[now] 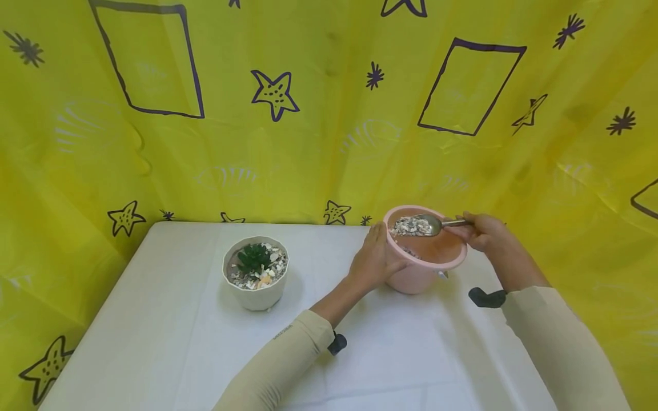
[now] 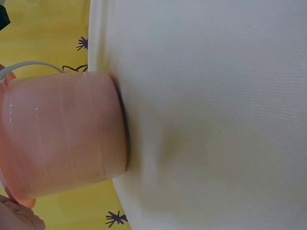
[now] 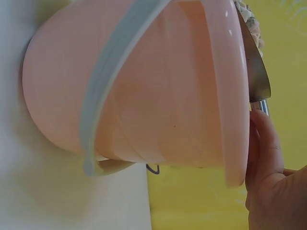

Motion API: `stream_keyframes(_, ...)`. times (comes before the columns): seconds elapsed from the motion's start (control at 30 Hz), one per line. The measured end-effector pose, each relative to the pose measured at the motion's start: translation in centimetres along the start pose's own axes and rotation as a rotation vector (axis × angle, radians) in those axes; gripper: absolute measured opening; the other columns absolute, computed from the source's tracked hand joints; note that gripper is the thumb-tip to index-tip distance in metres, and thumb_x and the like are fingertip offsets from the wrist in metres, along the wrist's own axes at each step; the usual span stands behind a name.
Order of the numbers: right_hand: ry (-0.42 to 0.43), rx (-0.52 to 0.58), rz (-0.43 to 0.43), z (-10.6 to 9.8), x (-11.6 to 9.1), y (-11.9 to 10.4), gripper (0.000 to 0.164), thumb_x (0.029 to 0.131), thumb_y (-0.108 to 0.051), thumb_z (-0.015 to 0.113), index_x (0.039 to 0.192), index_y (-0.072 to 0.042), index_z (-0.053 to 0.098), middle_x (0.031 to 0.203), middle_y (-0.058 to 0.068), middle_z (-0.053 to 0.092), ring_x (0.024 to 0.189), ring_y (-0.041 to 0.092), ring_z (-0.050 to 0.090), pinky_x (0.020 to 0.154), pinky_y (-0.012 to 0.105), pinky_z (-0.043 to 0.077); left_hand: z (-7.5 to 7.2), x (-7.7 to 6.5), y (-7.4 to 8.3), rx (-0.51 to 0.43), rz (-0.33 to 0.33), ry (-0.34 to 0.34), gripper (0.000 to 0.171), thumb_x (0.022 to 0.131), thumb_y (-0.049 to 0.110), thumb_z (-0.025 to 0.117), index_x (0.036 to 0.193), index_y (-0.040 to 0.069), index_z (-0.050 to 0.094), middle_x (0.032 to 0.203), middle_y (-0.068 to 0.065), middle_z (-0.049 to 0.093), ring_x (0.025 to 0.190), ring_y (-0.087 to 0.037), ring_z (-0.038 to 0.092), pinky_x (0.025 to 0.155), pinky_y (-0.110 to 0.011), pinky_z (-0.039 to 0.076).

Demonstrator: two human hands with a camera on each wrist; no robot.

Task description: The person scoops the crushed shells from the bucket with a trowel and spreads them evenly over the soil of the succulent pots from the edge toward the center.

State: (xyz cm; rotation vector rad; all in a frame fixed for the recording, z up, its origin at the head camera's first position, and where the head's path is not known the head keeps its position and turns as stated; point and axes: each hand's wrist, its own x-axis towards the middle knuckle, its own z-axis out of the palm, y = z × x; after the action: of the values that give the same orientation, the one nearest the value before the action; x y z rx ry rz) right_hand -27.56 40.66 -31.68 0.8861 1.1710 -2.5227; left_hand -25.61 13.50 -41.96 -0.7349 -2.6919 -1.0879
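Observation:
A pink bucket [image 1: 411, 277] stands on the white table, with a pale handle [image 3: 103, 91] hanging at its side. My left hand [image 1: 372, 257] grips the bucket's left rim, thumb along the front and fingers toward the back. In my right hand [image 1: 485, 231] is the handle of a metal scoop [image 1: 436, 225], which lies across the bucket's mouth. Small light stones [image 1: 411, 226] fill the scoop's bowl, and a few more show inside the bucket. The right wrist view catches the scoop's underside just beyond the rim, with my fingers close by.
Left of the bucket stands a white pot [image 1: 255, 298] holding a dark green succulent [image 1: 253, 258] with pale stones around it. A yellow curtain [image 1: 319, 142] with drawn stars hangs behind the table [image 1: 169, 297]. Dark wrist-camera mounts [image 1: 337, 344] stick out at both cuffs.

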Motion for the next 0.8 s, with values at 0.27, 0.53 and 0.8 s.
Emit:
stream_keyframes(0.27,-0.020,0.057,0.060,-1.2,-0.4,-0.5,0.046,0.113,-0.019,0.042,0.085,0.009,0.066,0.085,0.031,0.070,0.081,0.046,0.076,0.102,0.040,0.052,0.0,-0.1,0.1,0.004,-0.001,0.002,0.115,0.087,0.054,0.084,0.166,0.001,0.019,0.165,-0.013,0.036,0.147,-0.024,0.043,0.108,-0.036,0.050)
stream_keyframes(0.53,-0.004,0.144,0.082,-2.2,-0.5,-0.6,0.041,0.111,-0.019,0.048,0.087,0.009,0.068,0.088,0.031,0.072,0.088,0.044,0.076,0.099,0.038,0.055,-0.3,-0.2,0.2,-0.008,-0.015,-0.013,0.116,0.088,0.055,0.083,0.167,0.002,0.017,0.168,-0.012,0.032,0.150,-0.024,0.039,0.111,-0.038,0.047)
stream_keyframes(0.8,0.012,0.233,0.077,-3.0,-0.4,-0.4,0.036,0.110,-0.020,0.051,0.092,0.005,0.068,0.091,0.030,0.072,0.091,0.044,0.076,0.097,0.038,0.057,-0.3,-0.2,0.2,-0.021,-0.004,-0.008,0.115,0.087,0.054,0.083,0.167,0.003,0.018,0.167,-0.011,0.034,0.148,-0.023,0.040,0.112,-0.037,0.046)
